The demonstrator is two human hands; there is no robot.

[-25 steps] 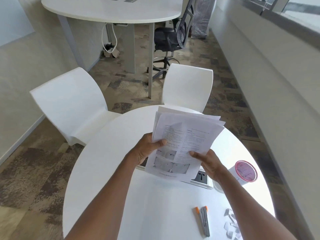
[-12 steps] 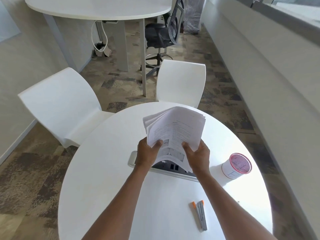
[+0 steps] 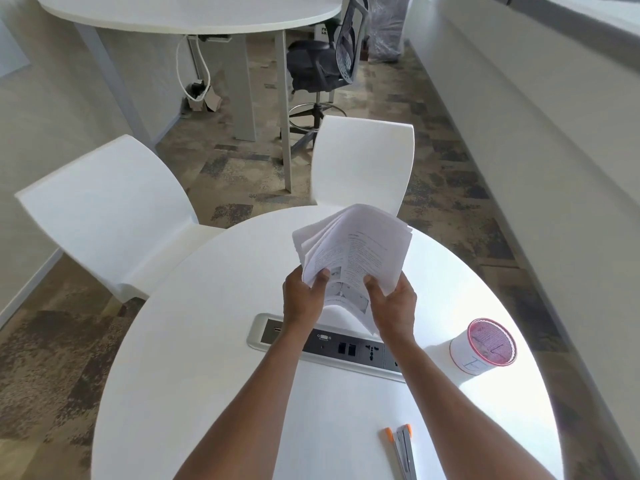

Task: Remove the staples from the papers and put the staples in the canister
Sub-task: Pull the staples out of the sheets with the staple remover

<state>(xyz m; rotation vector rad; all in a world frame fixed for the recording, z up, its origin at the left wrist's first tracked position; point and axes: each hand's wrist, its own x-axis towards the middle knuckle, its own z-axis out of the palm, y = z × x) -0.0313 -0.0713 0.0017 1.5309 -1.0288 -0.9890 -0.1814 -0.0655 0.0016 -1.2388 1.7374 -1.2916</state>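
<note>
Bunched tighter since a second ago, the papers (image 3: 360, 251) are fanning at frame center; I'm clamping them with both the left hand (image 3: 303, 299) and right hand (image 3: 393, 304).

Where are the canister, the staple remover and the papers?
canister (image 3: 467, 358): head view, white side wall.
staple remover (image 3: 403, 452): head view, grey metal body.
papers (image 3: 360, 254): head view, printed top sheet.

Staple remover (image 3: 401, 452) cut off below.
</note>
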